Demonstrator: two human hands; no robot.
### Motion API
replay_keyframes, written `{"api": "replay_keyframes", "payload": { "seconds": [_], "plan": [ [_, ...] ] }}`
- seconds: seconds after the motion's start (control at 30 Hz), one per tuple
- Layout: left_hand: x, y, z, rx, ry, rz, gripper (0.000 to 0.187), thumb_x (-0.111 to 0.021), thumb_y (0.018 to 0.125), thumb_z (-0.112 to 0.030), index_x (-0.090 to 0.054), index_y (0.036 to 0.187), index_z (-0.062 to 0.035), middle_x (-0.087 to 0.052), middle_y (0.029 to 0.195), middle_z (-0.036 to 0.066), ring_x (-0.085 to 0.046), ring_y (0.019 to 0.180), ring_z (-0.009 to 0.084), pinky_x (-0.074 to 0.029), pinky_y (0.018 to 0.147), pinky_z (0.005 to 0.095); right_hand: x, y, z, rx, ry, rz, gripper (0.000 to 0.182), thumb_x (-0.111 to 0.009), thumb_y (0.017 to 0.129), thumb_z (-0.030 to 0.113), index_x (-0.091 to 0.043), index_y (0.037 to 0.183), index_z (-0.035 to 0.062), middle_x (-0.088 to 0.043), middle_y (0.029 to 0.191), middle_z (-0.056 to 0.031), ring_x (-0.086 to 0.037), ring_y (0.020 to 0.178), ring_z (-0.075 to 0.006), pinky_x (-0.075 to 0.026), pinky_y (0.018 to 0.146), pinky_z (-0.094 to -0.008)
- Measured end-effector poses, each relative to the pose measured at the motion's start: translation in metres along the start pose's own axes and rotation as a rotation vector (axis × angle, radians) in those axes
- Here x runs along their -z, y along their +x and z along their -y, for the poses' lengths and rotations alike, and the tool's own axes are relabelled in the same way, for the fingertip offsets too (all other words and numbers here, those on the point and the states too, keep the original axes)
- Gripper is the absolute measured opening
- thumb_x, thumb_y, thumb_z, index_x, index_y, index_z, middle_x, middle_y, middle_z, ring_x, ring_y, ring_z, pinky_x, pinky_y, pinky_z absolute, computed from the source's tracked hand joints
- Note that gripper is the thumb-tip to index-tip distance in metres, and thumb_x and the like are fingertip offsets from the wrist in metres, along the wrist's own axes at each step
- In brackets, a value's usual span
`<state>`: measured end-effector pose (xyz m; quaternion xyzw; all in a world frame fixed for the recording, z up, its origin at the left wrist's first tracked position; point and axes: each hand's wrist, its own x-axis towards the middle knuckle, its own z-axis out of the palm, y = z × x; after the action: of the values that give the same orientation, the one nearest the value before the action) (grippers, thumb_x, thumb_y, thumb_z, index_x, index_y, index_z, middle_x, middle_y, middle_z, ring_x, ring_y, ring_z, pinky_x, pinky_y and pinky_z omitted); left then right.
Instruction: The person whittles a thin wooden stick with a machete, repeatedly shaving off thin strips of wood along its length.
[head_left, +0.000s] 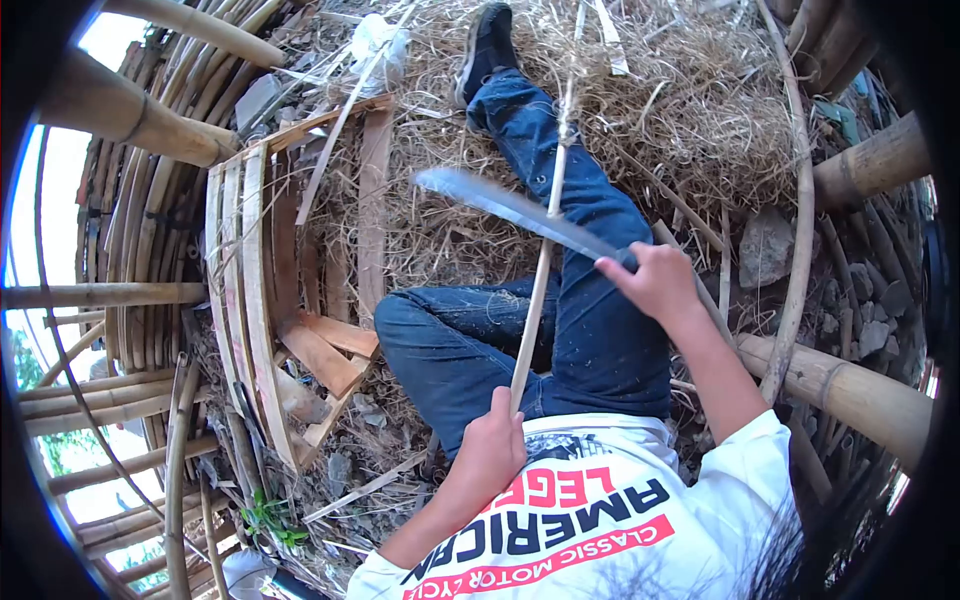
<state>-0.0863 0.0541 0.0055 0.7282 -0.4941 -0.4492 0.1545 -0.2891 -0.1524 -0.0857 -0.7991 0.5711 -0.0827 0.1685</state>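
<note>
My left hand [497, 440] is closed around the near end of a long, thin bamboo strip [535, 310], close to my waist. The strip runs away from me over my jeans, past the outstretched leg [520, 120] and up to the straw. In my right hand [655, 285] is the dark handle of a machete [500, 203], gripped beside my right thigh. Its long, slightly blurred blade points to the left and crosses the strip in this view. A rough, fuzzy patch shows on the strip beyond the blade.
Straw-like shavings [700, 130] cover the ground ahead. A wooden slatted crate [245, 290] lies at my left. Thick bamboo poles [840, 385] reach in from both sides, and bamboo stacks [160, 190] stand at far left. A stone [767, 248] sits at right.
</note>
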Motion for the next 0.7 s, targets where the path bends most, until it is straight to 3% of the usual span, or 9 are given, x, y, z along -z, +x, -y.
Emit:
{"api": "replay_keyframes", "payload": {
  "seconds": [0.07,0.13,0.17,0.3,0.43,0.53,0.7],
  "plan": [
    [0.000,0.001,-0.001,-0.035,-0.007,-0.014,0.019,-0.052,0.093,-0.006,-0.037,0.103,-0.0002,-0.056,0.064,0.029,-0.058,0.066,0.0500,-0.043,0.053,0.0534,0.004,0.006,-0.004,-0.073,0.080,-0.011,0.069,-0.057,0.080,0.069,-0.066,0.069,0.0016,-0.063,0.060,-0.0189,-0.066,0.061,-0.0351,-0.053,0.058,-0.0456],
    [-0.003,0.003,-0.003,-0.043,-0.036,0.013,0.018,-0.052,0.093,-0.006,-0.037,0.102,0.0001,-0.056,0.064,0.029,-0.058,0.065,0.0498,-0.043,0.052,0.0532,0.009,-0.004,0.005,-0.029,0.065,0.025,0.070,-0.058,0.080,0.069,-0.067,0.070,0.0004,-0.062,0.058,-0.0195,-0.066,0.060,-0.0358,-0.053,0.057,-0.0455],
    [-0.003,0.006,-0.005,-0.037,-0.045,0.016,0.018,-0.052,0.093,-0.006,-0.037,0.102,0.0005,-0.055,0.064,0.029,-0.058,0.065,0.0496,-0.042,0.052,0.0531,0.004,-0.012,0.009,0.095,0.055,-0.061,0.070,-0.058,0.080,0.070,-0.065,0.068,0.0008,-0.060,0.055,-0.0187,-0.064,0.057,-0.0363,-0.052,0.055,-0.0446],
    [-0.003,0.009,-0.002,-0.003,-0.032,0.040,0.019,-0.052,0.093,-0.005,-0.037,0.103,0.0002,-0.055,0.064,0.029,-0.059,0.065,0.0494,-0.042,0.052,0.0529,0.005,-0.031,0.031,0.179,0.071,0.094,0.070,-0.059,0.076,0.072,-0.060,0.060,0.0038,-0.059,0.053,-0.0166,-0.063,0.053,-0.0342,-0.052,0.053,-0.0429],
    [0.003,0.005,0.003,-0.003,0.008,0.019,0.019,-0.052,0.093,-0.005,-0.038,0.104,-0.0003,-0.055,0.064,0.028,-0.059,0.066,0.0494,-0.042,0.052,0.0527,-0.006,-0.008,0.013,0.103,0.052,-0.001,0.070,-0.059,0.076,0.073,-0.065,0.064,0.0035,-0.061,0.057,-0.0174,-0.065,0.057,-0.0346,-0.053,0.055,-0.0440],
    [0.001,0.003,0.004,-0.014,-0.005,0.007,0.019,-0.052,0.093,-0.005,-0.038,0.105,-0.0005,-0.055,0.064,0.028,-0.058,0.066,0.0495,-0.042,0.052,0.0530,0.001,0.011,0.000,0.005,0.084,0.049,0.068,-0.058,0.079,0.069,-0.068,0.069,0.0022,-0.063,0.059,-0.0194,-0.066,0.060,-0.0358,-0.053,0.057,-0.0451],
    [-0.004,0.009,0.004,0.014,0.008,0.050,0.018,-0.052,0.093,-0.005,-0.038,0.104,-0.0002,-0.055,0.063,0.028,-0.058,0.064,0.0496,-0.042,0.052,0.0536,0.024,-0.004,0.023,0.083,0.098,0.160,0.067,-0.059,0.080,0.067,-0.066,0.067,0.0021,-0.062,0.060,-0.0199,-0.065,0.061,-0.0365,-0.053,0.060,-0.0450]
  ]
}}
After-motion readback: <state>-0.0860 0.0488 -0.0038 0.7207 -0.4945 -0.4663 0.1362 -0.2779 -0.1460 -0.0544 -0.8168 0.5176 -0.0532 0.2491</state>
